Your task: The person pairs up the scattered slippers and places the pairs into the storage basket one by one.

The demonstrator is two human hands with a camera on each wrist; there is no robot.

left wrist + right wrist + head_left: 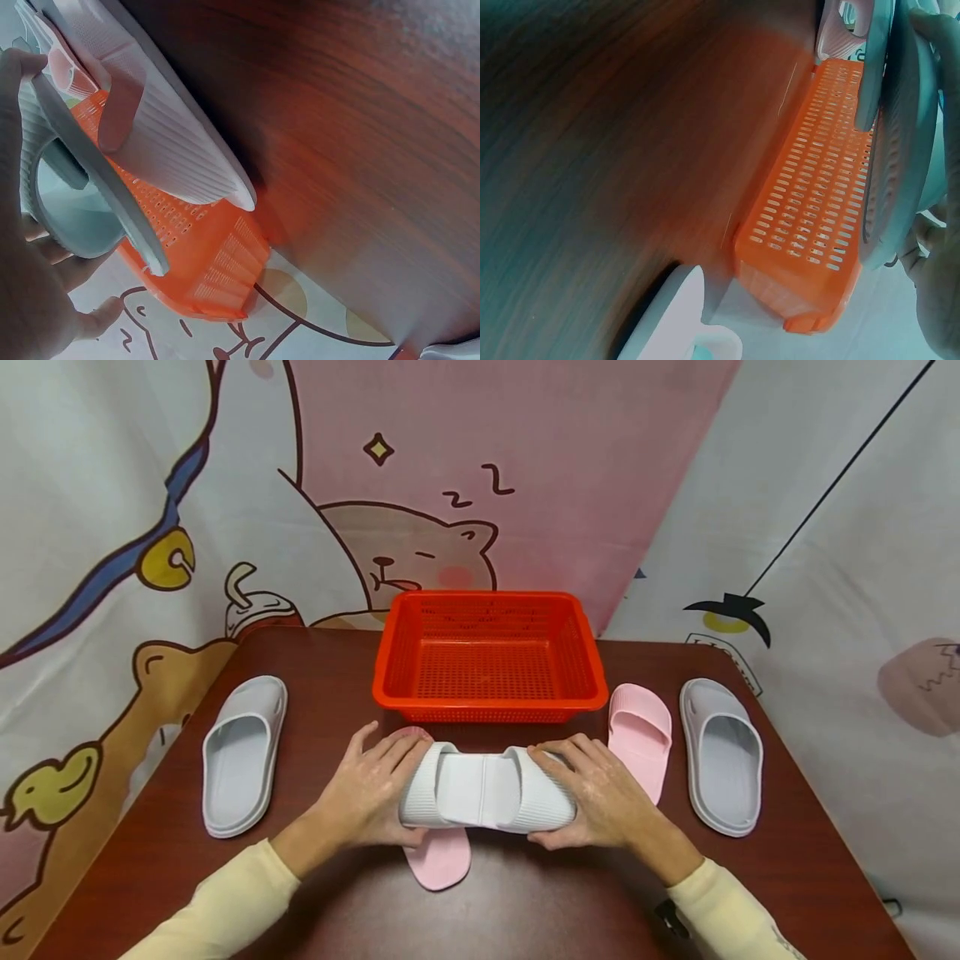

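Two white ribbed slide slippers are held level above the table, their toes pointing outward and their other ends meeting at a line in the middle. My left hand [371, 789] grips the left white slide [426, 792], thumb below and fingers over the toe end. The right white slide [542, 793] is gripped the same way by my right hand [603, 789]. Beneath the left one lies a pink slide [441, 862], its middle hidden. Another pink slide [643, 739] lies beyond my right hand, partly covered by it.
A red perforated basket [491, 703] stands at the back of the dark wooden table [525, 910], with nothing in it. Grey closed-toe slippers lie to either side, one left [243, 768] and one right [726, 768]. A printed curtain [585, 460] hangs behind.
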